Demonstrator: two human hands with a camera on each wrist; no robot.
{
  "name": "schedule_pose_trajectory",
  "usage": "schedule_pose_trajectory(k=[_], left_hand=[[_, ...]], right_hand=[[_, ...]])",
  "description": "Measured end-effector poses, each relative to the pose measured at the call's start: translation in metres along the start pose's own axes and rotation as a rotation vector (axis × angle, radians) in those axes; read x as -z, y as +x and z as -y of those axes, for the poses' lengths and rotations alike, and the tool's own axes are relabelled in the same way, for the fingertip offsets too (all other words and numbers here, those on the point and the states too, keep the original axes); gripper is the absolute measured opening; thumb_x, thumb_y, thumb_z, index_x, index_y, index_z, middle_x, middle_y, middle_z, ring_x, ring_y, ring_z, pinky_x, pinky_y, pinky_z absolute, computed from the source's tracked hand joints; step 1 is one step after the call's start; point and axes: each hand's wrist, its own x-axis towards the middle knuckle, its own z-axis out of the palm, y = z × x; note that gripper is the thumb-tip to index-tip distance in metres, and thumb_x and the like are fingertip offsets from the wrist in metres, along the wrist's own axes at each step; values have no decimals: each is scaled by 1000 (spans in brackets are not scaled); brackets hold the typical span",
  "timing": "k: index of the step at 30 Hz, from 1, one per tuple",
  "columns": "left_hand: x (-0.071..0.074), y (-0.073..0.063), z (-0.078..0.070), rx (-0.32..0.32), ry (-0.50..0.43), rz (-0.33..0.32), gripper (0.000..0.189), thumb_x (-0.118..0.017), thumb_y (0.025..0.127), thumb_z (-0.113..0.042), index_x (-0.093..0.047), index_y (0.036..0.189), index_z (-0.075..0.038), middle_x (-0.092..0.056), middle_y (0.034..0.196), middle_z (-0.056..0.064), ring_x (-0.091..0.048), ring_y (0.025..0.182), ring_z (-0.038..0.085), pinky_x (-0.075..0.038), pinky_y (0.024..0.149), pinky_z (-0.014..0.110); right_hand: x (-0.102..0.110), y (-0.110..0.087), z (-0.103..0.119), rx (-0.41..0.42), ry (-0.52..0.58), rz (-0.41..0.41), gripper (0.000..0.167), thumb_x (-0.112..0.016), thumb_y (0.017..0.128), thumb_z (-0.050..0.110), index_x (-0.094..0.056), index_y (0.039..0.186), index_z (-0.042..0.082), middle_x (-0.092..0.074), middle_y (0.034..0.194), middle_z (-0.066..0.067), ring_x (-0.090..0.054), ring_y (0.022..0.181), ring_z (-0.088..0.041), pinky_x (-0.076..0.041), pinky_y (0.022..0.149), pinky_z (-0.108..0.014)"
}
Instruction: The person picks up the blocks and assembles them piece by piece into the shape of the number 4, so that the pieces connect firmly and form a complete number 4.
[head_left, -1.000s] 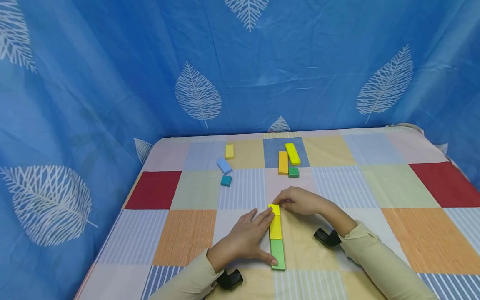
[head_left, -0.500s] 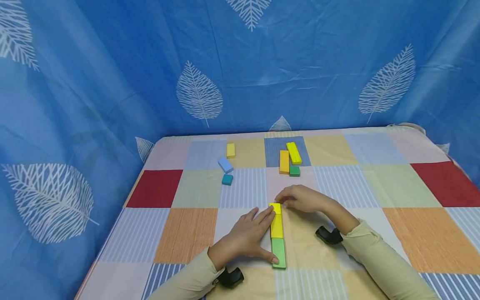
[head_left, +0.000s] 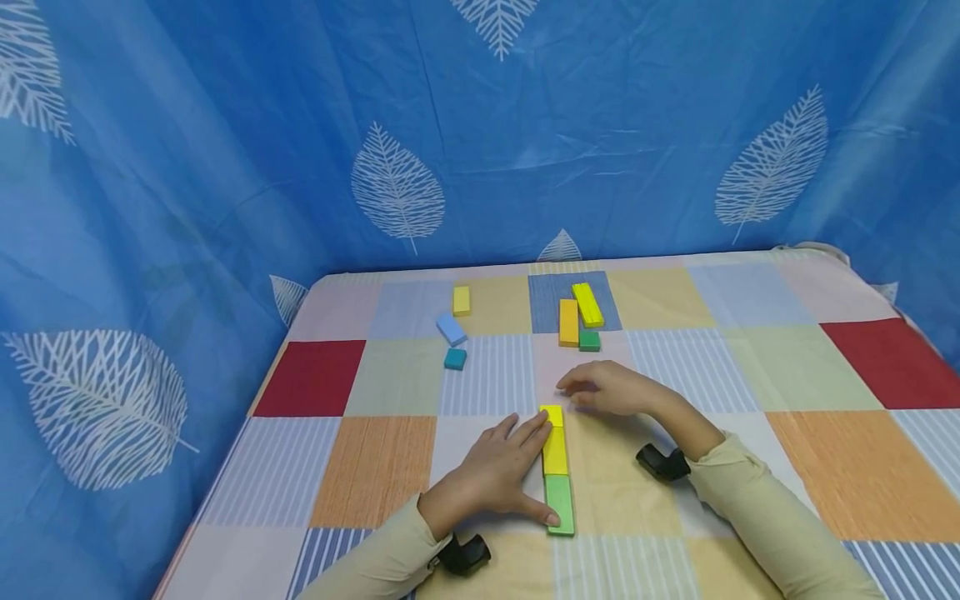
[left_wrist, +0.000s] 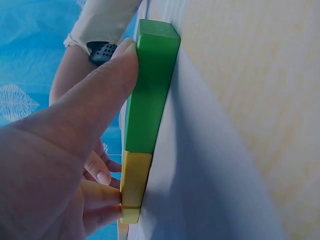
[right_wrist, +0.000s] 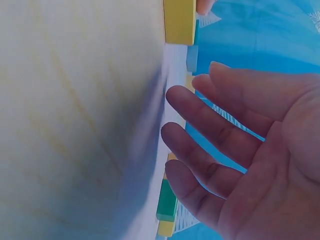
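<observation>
While teal block [head_left: 454, 359], blue block [head_left: 452, 330] and pale yellow block [head_left: 461, 301] are seen beyond the left hand [head_left: 491, 471], the abutting light green block [head_left: 560, 505], long yellow block [head_left: 556, 454] and small yellow block [head_left: 552, 414] are touched, to its right, by its spread digits. Orange block [head_left: 568, 323], dark green block [head_left: 589, 341] and bright yellow block [head_left: 588, 305] are grouped beyond the right hand [head_left: 618, 390], its fingers loosely bent, clear of the small yellow block.
</observation>
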Motion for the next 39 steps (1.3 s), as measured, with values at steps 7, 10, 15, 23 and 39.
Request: schedule_pose_trajectory(k=[7, 10, 15, 23, 39], left_hand=[[1, 5, 0, -3, 13, 20, 111, -64, 62, -71, -18, 147, -16, -12, 154, -2, -22, 137, 34, -30, 104, 49], [2, 6, 0, -6, 19, 24, 111, -64, 62, -71, -18, 147, -16, -12, 154, -2, -21, 137, 35, -30, 105, 49], [0, 6, 1, -19, 31, 12, 111, -63, 62, -72, -18, 147, -16, -13, 154, -1, -22, 137, 35, -30, 105, 47], [-1, 1, 1, -12, 12, -5, 110, -63, 61, -73, -20, 146, -18, -14, 154, -3, -24, 136, 34, -31, 104, 47], [-2, -1, 0, -28, 38, -24, 109, -62, 62, -73, -21, 146, -18, -15, 153, -3, -25, 136, 34, -32, 103, 45]], right_hand=[[10, 8, -11, -15, 7, -15, 27, -57, 89, 13, -62, 113, 4, -66, 107, -8, -59, 101, -26, -47, 89, -44], [17, 19, -17, 9, -23, -16, 27, -57, 88, 12, -61, 114, 3, -66, 105, -9, -60, 98, -27, -48, 87, -44], [31, 43, -22, 59, -60, -1, 31, -57, 89, 11, -58, 118, 0, -64, 109, -14, -59, 99, -29, -48, 85, -43], [51, 104, -21, 62, -99, -6, 44, -59, 88, 16, -49, 128, 0, -57, 121, -19, -52, 114, -34, -42, 94, -47], [69, 195, -9, -57, -72, 35, 63, -58, 89, 25, -29, 142, 6, -39, 138, -21, -29, 131, -39, -26, 104, -53]])
